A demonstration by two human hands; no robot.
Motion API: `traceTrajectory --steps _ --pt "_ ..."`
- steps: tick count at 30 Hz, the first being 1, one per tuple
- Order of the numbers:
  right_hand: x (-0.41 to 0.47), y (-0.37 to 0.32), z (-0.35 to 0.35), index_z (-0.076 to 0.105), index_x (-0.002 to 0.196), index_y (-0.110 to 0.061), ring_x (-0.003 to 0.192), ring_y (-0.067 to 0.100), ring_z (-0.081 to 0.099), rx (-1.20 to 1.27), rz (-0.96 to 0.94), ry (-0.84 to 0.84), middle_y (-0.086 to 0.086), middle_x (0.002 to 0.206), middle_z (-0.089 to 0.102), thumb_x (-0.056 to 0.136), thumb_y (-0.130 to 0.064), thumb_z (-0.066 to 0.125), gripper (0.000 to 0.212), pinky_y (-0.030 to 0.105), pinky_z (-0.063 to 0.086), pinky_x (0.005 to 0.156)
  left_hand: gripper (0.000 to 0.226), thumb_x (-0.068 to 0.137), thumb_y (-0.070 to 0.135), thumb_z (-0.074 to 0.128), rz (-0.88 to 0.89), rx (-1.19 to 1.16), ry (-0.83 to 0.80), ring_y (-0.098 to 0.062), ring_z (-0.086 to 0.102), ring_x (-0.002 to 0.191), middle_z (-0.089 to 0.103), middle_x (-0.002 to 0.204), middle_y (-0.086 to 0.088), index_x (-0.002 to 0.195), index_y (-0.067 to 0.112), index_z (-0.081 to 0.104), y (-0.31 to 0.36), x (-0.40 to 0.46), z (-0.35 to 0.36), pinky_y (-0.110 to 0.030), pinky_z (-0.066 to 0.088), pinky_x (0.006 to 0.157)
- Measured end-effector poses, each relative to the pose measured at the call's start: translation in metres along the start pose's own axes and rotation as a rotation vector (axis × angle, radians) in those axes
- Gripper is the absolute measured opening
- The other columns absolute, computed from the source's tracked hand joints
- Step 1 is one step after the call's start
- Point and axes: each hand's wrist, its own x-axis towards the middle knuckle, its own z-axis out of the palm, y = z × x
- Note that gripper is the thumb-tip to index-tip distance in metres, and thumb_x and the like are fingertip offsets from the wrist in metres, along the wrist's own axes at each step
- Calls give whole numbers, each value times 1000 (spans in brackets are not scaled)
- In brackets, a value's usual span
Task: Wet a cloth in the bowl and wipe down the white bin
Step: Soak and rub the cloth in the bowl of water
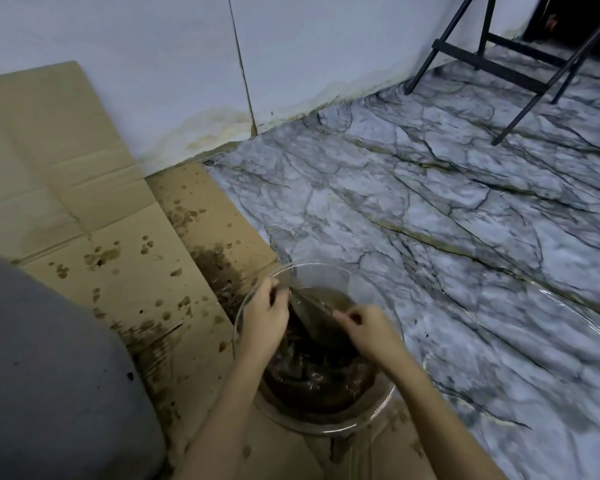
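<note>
A lived-in home corner: marble-patterned floor (430,209) beyond the right hand (368,330), damp-stained white wall (153,64) ahead, flattened cardboard (84,202) left of the left hand (264,317), black folding frame (506,64) far off.

The bowl (317,344) sits straight in front of me, partly on the cardboard (94,216) and partly on the floor (447,220). The cardboard spreads out left of the bowl and runs back to the wall (153,64) behind it. The floor lies right of the bowl and beyond it. In the bowl lies the cloth (312,327). My left hand (265,313) is over the bowl's left side and my right hand (368,329) over its right, the cloth stretched between them. Far behind the bowl, to the right, stands a folding frame (513,60). My knee (49,375) is left of the bowl, over the cardboard.
</note>
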Motion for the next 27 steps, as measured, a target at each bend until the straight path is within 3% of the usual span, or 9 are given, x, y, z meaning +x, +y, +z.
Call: traceTrajectory --steps 4,7,12,16,19,21,23,25,27 --pt "-31 -49 -57 61 74 -2 53 15 46 248 -249 274 9 59 51 94 -37 53 41 29 33 54 28 96 36 44 298 -253 167 -6 44 51 45 62 -4 71 24 44 69 -8 -34 -16 34 50" --pt "-46 -74 -85 57 71 -3 53 21 42 442 -367 381 8 57 48 94 -38 53 42 32 33 56 20 90 43 47 432 -292 220 -19 55 59 57 68 -1 79 27 52 103 -4 -58 -29 39 52" --pt "-24 -57 -55 61 77 -17 55 -2 48 312 -264 381 -9 63 54 91 -40 57 27 14 32 50 23 94 40 51 275 -20 300 -11 59 68 61 71 4 82 24 61 66 3 -38 -25 38 57" --pt "8 -10 18 58 112 -10 96 20 61 18 50 137 6 105 64 91 -33 59 31 31 51 79 35 100 33 39 63 359 11 -29 59 103 63 107 -12 103 11 66 -3 2 23 -33 43 80" --pt "17 24 66 45 124 -3 120 33 50 -166 132 -23 17 129 51 95 -19 50 35 41 43 99 41 102 30 32 47 560 -305 -26 32 137 36 149 -9 140 20 44 -52 -13 57 -35 30 108" --pt "18 37 84 34 135 -5 129 36 39 -294 141 -66 18 140 38 94 -13 45 43 42 38 103 51 102 31 28 50 737 -477 -25 1 148 1 161 -4 152 26 16 -71 -18 66 -42 13 117" --pt "20 41 89 27 141 -9 131 37 35 -369 149 -84 18 143 32 93 -12 45 51 43 36 104 55 102 32 27 15 780 -587 -27 -10 147 -14 160 -2 152 30 5 -74 -15 65 -47 7 117" --pt "23 36 83 33 137 -9 129 38 38 -329 152 -114 20 140 36 95 -14 43 44 43 36 102 52 102 31 26 -18 716 -642 -28 -6 147 -13 160 -1 152 32 10 -64 -7 58 -50 10 117" --pt "26 26 68 47 116 -8 114 33 51 -173 107 -79 19 124 53 98 -20 42 23 38 42 91 50 100 23 36 -4 621 -619 -28 13 146 7 161 -2 149 31 26 -49 1 46 -47 21 116"
